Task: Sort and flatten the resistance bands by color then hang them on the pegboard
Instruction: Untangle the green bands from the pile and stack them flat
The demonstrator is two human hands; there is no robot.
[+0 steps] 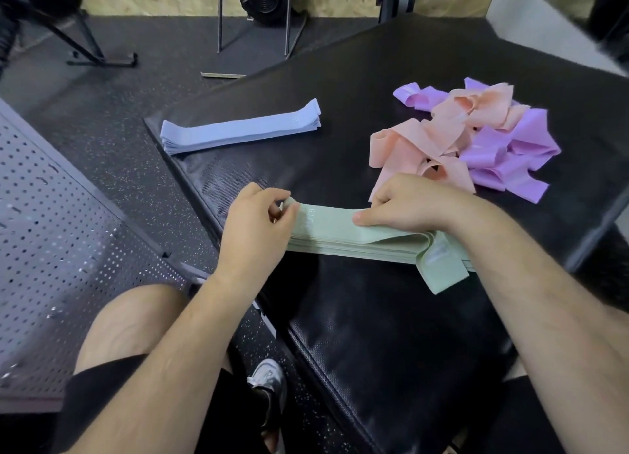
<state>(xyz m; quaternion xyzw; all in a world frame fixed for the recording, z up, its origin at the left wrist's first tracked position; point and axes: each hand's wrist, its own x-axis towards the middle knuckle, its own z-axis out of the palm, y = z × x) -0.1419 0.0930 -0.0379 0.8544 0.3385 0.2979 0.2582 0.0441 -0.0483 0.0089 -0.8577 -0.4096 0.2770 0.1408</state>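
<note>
- Head view shows the left hand (258,222) pinching the left end of the top green band (335,220) — thumb and fingers are closed on its edge.
- Right hand (405,203) presses down on the same band farther right, with the fingers together and the thumb flat along the near edge.
- That band lies on a neat green stack (367,249), and one green end (439,270) sticks out loose by the right wrist.
- All of it rests on a black padded bench (391,334), near the front edge.
- Farther back on the bench, well apart from the hands, lies a flat blue stack (238,128).
- To the right sits a messy pile — pink bands (442,130) and purple bands (510,147) mixed and curled together, just behind the right hand.
- On the floor to the left lies the grey pegboard (58,235), full of little holes.
- One bare knee (136,321) and a shoe (269,382) show below the arms.
</note>
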